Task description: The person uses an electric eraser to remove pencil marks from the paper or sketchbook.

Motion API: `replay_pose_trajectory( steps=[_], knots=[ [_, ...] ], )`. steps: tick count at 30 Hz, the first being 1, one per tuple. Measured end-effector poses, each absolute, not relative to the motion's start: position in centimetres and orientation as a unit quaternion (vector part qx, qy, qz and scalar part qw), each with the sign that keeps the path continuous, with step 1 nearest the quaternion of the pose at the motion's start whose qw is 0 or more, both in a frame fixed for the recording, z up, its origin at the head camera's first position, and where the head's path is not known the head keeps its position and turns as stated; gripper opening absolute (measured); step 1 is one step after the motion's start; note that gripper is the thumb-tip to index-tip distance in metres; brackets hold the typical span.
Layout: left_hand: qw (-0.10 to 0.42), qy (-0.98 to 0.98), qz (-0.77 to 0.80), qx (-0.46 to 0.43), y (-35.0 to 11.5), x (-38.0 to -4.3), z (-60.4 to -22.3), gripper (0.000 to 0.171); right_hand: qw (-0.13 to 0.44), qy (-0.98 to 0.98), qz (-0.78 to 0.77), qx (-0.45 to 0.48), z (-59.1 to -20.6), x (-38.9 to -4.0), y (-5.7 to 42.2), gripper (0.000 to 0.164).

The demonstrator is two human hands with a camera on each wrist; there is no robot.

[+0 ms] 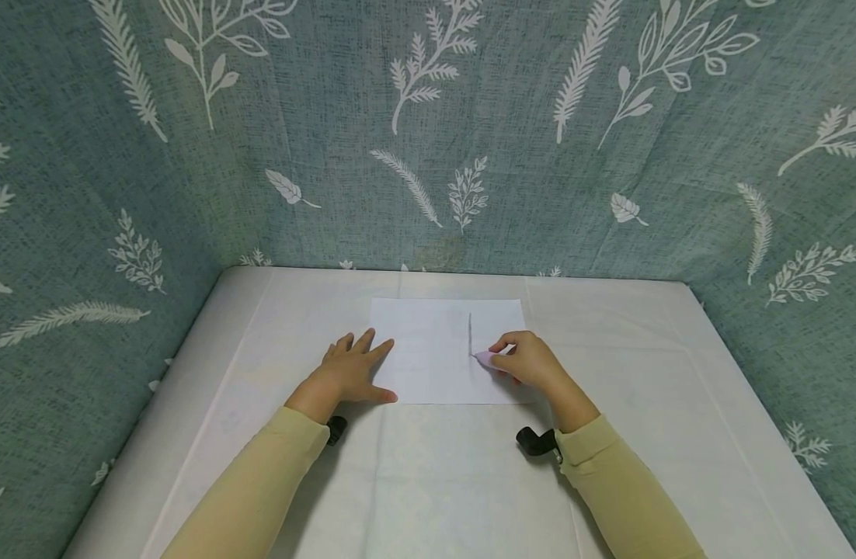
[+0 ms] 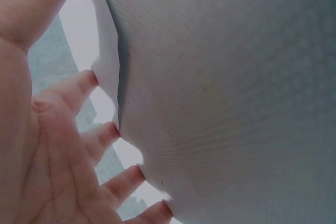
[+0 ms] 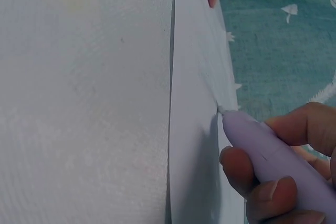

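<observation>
A white sheet of paper [image 1: 428,349] lies on the table, with a thin dark line [image 1: 470,334] drawn on its right half. My right hand [image 1: 529,361] grips a thick lavender marker [image 3: 268,150] between thumb and fingers. The marker's tip meets the paper at the lower end of the line. At the sheet's left edge, my left hand [image 1: 351,369] is spread wide. In the left wrist view its straight fingertips [image 2: 111,129] press down along the sheet and the table surface.
A white cloth [image 1: 435,481] covers the table under the paper. Green fabric [image 1: 330,116] with white leaf prints hangs behind and on both sides. Dark wrist devices [image 1: 536,441] sit at both sleeve cuffs.
</observation>
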State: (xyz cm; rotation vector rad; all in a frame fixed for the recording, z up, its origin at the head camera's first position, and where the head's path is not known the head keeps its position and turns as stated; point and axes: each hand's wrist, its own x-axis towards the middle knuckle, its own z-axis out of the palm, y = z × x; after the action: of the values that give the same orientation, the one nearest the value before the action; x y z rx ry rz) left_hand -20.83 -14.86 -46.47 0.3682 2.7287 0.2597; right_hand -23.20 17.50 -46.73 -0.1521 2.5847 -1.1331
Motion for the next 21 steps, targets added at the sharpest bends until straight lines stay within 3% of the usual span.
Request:
replay_pose_trajectory(
  steps=[21],
  knots=[
    [0.19, 0.969, 0.089, 0.131, -14.8, -20.9, -46.61, 0.103, 0.154, 0.906, -0.392, -0.05, -46.81, -23.47, 17.48, 0.018]
  ],
)
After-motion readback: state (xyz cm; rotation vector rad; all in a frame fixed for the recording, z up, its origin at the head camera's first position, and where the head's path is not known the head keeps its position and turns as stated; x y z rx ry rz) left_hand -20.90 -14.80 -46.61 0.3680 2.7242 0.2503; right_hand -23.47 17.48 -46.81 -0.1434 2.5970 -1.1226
